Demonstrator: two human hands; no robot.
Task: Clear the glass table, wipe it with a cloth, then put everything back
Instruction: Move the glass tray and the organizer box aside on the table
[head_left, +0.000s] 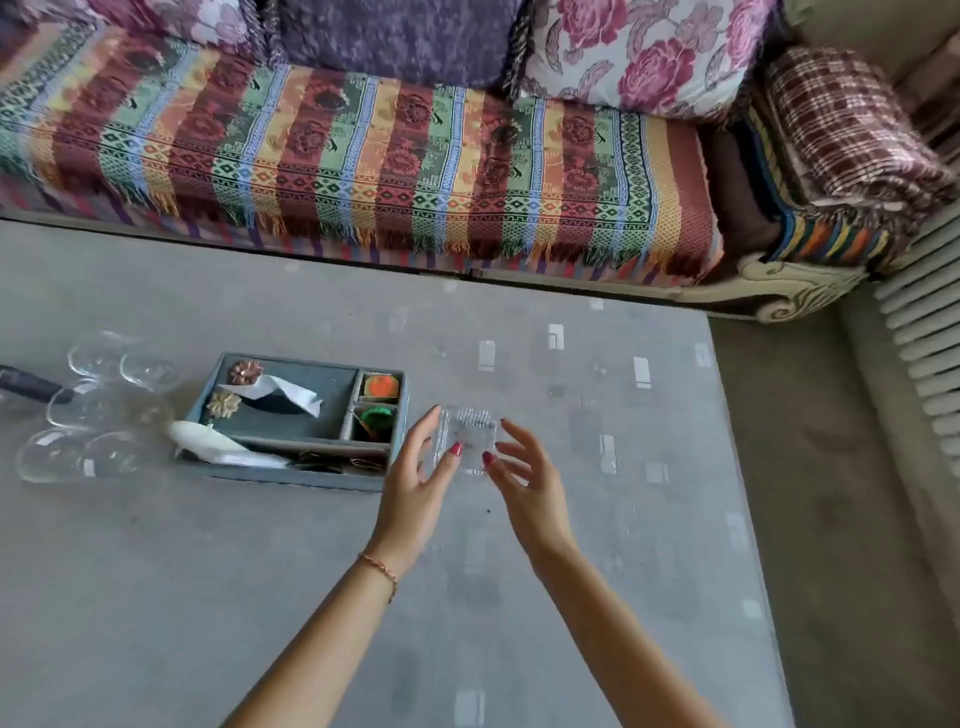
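Here both hands (415, 480) (530, 488) flank a clear dish (467, 439) (square, ridged)

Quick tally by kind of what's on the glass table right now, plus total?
Clear glass bowls: 6, clustered at the left
Grey organiser tray: 1, beside the bowls
Square clear glass dish: 1, between the left hand and right hand
Dark object at the left edge: 1, cut off, kind unclear
Total: 9
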